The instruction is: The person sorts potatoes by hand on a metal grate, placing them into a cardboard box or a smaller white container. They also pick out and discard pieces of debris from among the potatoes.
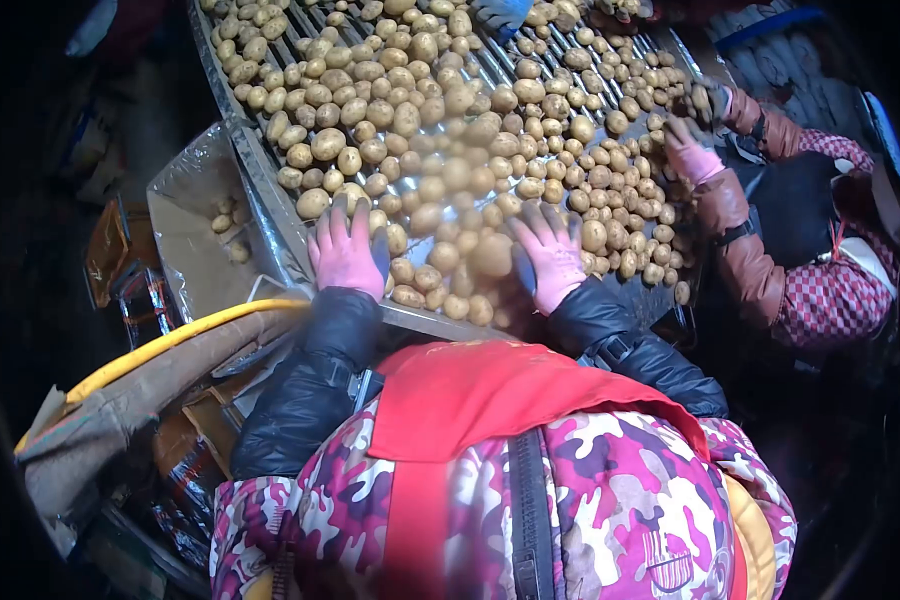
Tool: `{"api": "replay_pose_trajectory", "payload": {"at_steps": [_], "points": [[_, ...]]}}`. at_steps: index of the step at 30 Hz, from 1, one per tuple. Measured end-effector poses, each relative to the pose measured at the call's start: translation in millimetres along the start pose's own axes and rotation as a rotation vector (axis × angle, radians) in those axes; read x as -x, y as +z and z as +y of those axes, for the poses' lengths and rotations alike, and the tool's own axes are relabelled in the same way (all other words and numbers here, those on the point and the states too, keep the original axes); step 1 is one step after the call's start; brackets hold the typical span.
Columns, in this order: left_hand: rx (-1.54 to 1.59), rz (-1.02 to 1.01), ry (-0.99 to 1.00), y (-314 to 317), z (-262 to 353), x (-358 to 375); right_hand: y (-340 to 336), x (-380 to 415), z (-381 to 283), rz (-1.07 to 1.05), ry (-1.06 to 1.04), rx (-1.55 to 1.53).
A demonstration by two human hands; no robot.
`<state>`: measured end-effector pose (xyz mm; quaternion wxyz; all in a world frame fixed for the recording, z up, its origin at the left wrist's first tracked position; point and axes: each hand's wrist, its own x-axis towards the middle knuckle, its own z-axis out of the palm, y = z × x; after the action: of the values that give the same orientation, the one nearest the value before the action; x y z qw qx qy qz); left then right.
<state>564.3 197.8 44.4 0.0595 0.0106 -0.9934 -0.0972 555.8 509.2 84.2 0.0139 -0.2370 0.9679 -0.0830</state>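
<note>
Many potatoes [390, 105] lie spread over a slatted metal sorting table [490, 58]. My left hand [348, 252], in a pink glove with dark fingertips, rests at the table's near left edge. Its fingers are apart and lie against potatoes at the rim. My right hand [552, 252], gloved alike, reaches over the near edge with its fingers stretched out and spread beside several potatoes. Neither hand is wrapped around a potato. Between the two hands lies a loose cluster of potatoes [443, 258], partly blurred by a smear in the view.
A lined box [195, 215] with a few potatoes stands at left, near a sack with a yellow rim [170, 335]. On the right, a co-worker's gloved hands [692, 150] touch the potatoes. A blue glove [502, 14] shows at the far side.
</note>
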Motion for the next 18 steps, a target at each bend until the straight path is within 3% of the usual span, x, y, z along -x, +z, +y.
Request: {"api": "replay_pose_trajectory", "payload": {"at_steps": [5, 8, 10, 14, 18], "points": [[0.014, -0.044, -0.022, 1.0, -0.8, 0.3, -1.2, -34.6, -24.8, -0.033, -0.401, -0.118], [0.009, -0.036, -0.036, 8.4, -3.4, 0.6, 4.2, -81.1, -33.1, -0.149, -0.467, -0.161], [0.019, -0.016, -0.038, 10.6, -5.4, 0.7, 6.0, -120.5, -35.5, 0.027, -0.485, -0.096], [0.056, 0.014, -0.044, 3.0, -2.4, -1.6, 10.0, -208.3, -20.9, -0.345, -0.197, -0.118], [0.054, -0.013, -0.068, -3.7, -0.1, -5.2, 35.2, -252.5, -20.4, -0.535, -0.188, -0.139]]}}
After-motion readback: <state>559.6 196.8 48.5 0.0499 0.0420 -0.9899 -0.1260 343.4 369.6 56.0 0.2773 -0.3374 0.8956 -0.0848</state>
